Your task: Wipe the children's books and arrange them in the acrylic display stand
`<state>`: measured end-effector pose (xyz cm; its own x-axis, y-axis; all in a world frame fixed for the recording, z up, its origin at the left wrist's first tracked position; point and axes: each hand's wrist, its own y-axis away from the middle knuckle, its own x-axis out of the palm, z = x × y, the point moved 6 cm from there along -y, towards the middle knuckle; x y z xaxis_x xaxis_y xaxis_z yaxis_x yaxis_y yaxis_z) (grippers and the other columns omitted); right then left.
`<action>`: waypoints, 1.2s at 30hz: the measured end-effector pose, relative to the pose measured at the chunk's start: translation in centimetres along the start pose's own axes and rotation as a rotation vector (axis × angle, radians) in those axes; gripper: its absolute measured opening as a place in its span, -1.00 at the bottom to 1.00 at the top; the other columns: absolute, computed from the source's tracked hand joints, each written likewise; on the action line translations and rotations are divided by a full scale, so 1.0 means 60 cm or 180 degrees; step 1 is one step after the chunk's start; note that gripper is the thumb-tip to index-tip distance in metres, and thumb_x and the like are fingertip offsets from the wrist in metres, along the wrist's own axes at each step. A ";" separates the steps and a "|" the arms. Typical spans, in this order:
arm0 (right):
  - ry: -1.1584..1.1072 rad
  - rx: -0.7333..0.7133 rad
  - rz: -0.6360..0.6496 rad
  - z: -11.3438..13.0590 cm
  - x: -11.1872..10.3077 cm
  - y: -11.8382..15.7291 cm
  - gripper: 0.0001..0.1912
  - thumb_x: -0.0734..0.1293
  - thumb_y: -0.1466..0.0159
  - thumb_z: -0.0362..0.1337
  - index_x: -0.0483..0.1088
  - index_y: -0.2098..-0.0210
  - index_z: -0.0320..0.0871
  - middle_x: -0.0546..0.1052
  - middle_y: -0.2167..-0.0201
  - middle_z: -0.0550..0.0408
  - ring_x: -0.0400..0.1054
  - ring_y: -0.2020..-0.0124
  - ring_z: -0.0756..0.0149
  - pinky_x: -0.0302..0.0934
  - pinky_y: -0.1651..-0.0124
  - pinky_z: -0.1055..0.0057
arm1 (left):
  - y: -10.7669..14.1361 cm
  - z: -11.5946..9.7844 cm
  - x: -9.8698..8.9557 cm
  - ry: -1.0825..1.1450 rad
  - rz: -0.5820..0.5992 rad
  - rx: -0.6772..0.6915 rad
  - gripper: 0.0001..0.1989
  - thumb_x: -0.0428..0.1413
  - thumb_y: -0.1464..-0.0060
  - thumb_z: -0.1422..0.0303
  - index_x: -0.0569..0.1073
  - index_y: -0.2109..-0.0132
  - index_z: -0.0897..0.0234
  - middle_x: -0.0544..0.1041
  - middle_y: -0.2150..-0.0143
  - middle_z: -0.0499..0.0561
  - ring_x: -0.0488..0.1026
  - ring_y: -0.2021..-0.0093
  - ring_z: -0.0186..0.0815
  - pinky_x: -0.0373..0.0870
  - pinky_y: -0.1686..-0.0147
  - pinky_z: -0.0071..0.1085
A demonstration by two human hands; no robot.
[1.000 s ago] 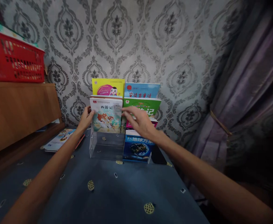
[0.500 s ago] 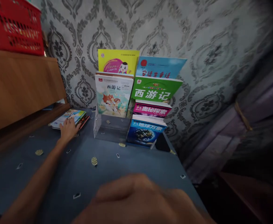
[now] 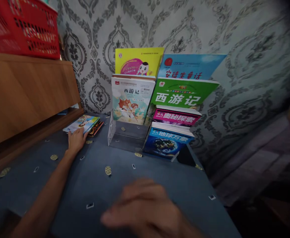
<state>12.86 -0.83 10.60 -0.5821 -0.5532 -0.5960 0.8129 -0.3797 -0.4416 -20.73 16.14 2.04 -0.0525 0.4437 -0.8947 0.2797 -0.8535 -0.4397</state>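
At the left, my left hand reaches out to a low stack of thin books. Its fingers rest apart on the near edge of the top book, which has a light blue cover. Their undersides are hidden. My right hand, blurred and close to the camera, hovers over the table with its thumb apart from the bent fingers; nothing shows in it. Beyond it stands a clear acrylic book rack. A white book with a cartoon figure and a yellow book fill its left column.
The rack's right column holds a light blue book, a green book, a magenta book and a dark blue earth book. A red basket sits on a wooden cabinet. Blue patterned cloth covers the table.
The view has shifted, so the rack and books appear farther right and larger. My left hand has drawn back to the stack's near edge. My right hand's thumb has come apart from its fingers.
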 end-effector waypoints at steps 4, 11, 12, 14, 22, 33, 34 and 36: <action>-0.0174 0.0210 -0.0212 -0.078 0.023 -0.029 -0.58 0.19 -0.31 -0.45 0.55 -0.01 -0.03 0.66 0.32 0.12 0.55 0.29 0.35 0.37 0.07 0.41 | 0.001 0.007 -0.001 0.0057 0.0025 -0.0120 -0.53 -0.13 -0.30 0.16 0.43 -0.16 0.35 0.44 -0.22 0.37 0.37 -0.20 0.11 0.19 -0.19 0.13; -0.0449 0.0961 -0.0343 -0.202 0.087 0.021 -0.57 0.17 -0.22 -0.49 0.60 0.11 -0.12 0.61 0.47 0.12 0.50 0.45 0.34 0.37 0.25 0.42 | 0.017 0.017 -0.003 -0.0035 0.0275 0.0021 -0.48 -0.08 -0.29 0.14 0.30 -0.30 0.24 0.28 -0.35 0.38 0.19 -0.36 0.14 0.06 -0.19 0.35; -0.0506 0.1018 -0.0339 -0.210 0.092 0.024 -0.56 0.16 -0.20 -0.50 0.60 0.13 -0.13 0.61 0.46 0.12 0.49 0.46 0.35 0.36 0.28 0.43 | 0.019 0.019 -0.005 -0.0067 0.0312 0.0082 -0.48 -0.07 -0.28 0.15 0.29 -0.31 0.24 0.28 -0.35 0.37 0.20 -0.35 0.14 0.06 -0.19 0.35; -0.0558 0.1107 -0.0360 -0.219 0.097 0.027 -0.57 0.17 -0.19 -0.50 0.60 0.14 -0.12 0.62 0.43 0.12 0.48 0.47 0.37 0.35 0.29 0.44 | 0.025 0.023 -0.011 -0.0128 0.0366 0.0174 -0.50 -0.06 -0.27 0.21 0.30 -0.30 0.23 0.32 -0.33 0.36 0.25 -0.32 0.13 0.08 -0.19 0.32; -0.0573 0.1155 -0.0336 -0.223 0.099 0.027 -0.56 0.17 -0.18 -0.51 0.61 0.14 -0.14 0.61 0.46 0.12 0.49 0.47 0.37 0.36 0.24 0.43 | 0.059 -0.006 -0.046 -0.0639 0.0481 0.0456 -0.52 -0.19 -0.25 0.47 0.37 -0.24 0.35 0.48 -0.16 0.35 0.45 -0.12 0.10 0.14 -0.16 0.15; -0.0646 0.1228 -0.0364 -0.225 0.098 0.026 -0.59 0.19 -0.18 -0.50 0.61 0.16 -0.14 0.61 0.46 0.11 0.49 0.47 0.36 0.36 0.25 0.43 | 0.146 -0.088 -0.068 -0.1154 0.0917 0.0626 -0.54 -0.18 -0.14 0.60 0.53 -0.01 0.54 0.57 0.12 0.47 0.52 0.10 0.11 0.35 0.15 -0.10; -0.0651 0.1242 -0.0374 -0.226 0.098 0.026 -0.59 0.18 -0.18 -0.51 0.61 0.16 -0.15 0.61 0.46 0.12 0.49 0.47 0.37 0.36 0.25 0.43 | 0.155 -0.099 -0.074 -0.1124 0.0937 0.0674 -0.56 -0.15 -0.12 0.58 0.56 0.03 0.52 0.56 0.12 0.47 0.51 0.07 0.12 0.35 0.14 -0.09; -0.0659 0.1256 -0.0381 -0.228 0.100 0.027 -0.58 0.18 -0.19 -0.51 0.61 0.15 -0.15 0.61 0.46 0.13 0.48 0.48 0.39 0.36 0.27 0.45 | 0.171 -0.124 -0.089 -0.1054 0.0934 0.0773 -0.62 -0.09 -0.10 0.54 0.61 0.13 0.48 0.55 0.11 0.47 0.46 0.03 0.16 0.35 0.12 -0.06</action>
<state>10.46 5.40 -2.89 -0.6891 -0.6094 -0.3921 0.7082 -0.6811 -0.1860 -10.48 7.07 2.88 -0.3174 0.0985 -0.9432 0.0991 -0.9857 -0.1363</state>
